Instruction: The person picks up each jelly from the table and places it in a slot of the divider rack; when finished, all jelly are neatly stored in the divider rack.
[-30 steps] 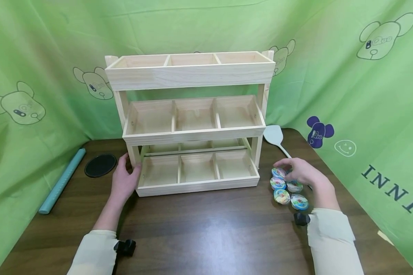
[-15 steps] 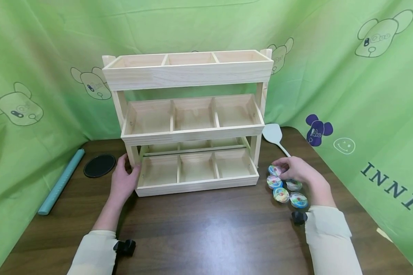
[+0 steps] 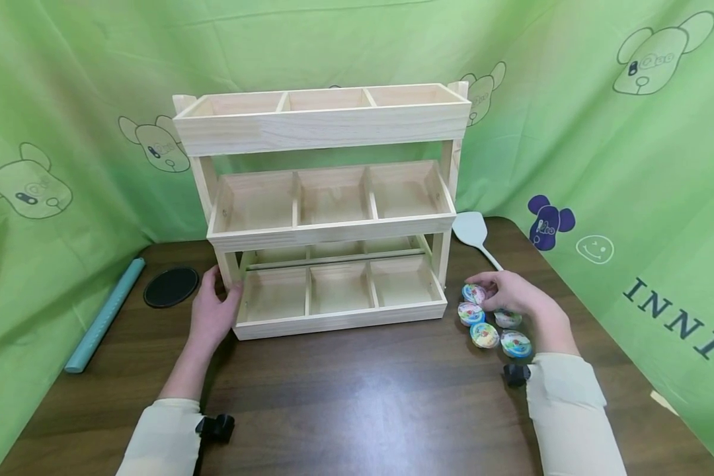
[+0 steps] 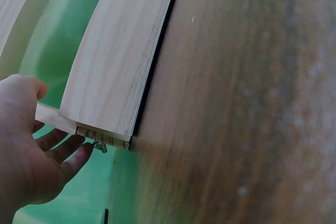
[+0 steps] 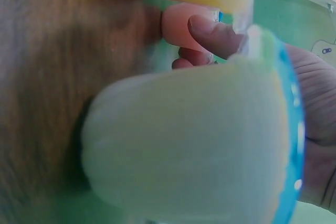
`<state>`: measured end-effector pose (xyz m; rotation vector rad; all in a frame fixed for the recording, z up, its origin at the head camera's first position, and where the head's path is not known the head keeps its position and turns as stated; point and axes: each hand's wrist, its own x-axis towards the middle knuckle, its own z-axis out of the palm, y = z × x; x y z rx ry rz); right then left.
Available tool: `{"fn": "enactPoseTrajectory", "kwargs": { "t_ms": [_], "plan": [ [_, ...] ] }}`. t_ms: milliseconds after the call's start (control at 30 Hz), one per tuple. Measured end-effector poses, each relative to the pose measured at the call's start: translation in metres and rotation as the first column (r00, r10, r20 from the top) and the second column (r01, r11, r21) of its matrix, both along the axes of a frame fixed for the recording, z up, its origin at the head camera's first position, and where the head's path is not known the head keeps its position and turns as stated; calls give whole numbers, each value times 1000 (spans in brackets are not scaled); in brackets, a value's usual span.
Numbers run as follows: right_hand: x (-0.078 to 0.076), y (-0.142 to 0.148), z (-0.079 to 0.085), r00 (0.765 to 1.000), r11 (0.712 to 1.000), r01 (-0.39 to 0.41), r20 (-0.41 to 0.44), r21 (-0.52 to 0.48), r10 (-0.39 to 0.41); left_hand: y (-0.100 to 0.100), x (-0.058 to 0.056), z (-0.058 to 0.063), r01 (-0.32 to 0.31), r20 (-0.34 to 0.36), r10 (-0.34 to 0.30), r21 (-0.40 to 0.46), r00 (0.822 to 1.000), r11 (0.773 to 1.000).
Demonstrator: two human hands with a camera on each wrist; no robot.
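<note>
A pale wooden three-tier rack (image 3: 327, 231) with divided trays stands on the brown table. My left hand (image 3: 213, 311) holds its lower left post, the thumb in front and the fingers curled behind. In the left wrist view, the fingertips (image 4: 79, 156) are by a small metal wing nut (image 4: 101, 146) at the rack's end. To the right of the rack, my right hand (image 3: 514, 296) pinches a small jelly cup (image 3: 473, 293), pinkish in the right wrist view, standing on the table. Around it are more jelly cups (image 3: 484, 335), one partly hidden under the hand.
A white spatula (image 3: 471, 229) lies behind my right hand, beside the rack. On the left are a black round disc (image 3: 171, 287) and a light blue rod (image 3: 106, 316). Green printed cloth (image 3: 642, 172) hangs close around the table's back and sides.
My right hand has taken hold of the rear jelly cup and shifted it slightly left; the cup in front of it also slid left. My left hand has stayed on the rack.
</note>
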<state>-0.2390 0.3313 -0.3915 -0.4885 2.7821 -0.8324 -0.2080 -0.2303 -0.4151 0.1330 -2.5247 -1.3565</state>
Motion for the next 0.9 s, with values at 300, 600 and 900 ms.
{"fn": "enactPoseTrajectory", "kwargs": {
  "t_ms": [300,600,900],
  "plan": [
    [0,-1,3,999,1000,26,-31,16,-26,0,1,1,-2,6,2,1,1000,1000],
    [5,-4,14,995,996,86,-41,7,-86,-1,2,2,-1,31,2,-3,1000,1000],
    [10,-12,29,997,999,48,-67,10,-47,-2,-1,1,41,56,-37,-70,998,997]
  ]
}}
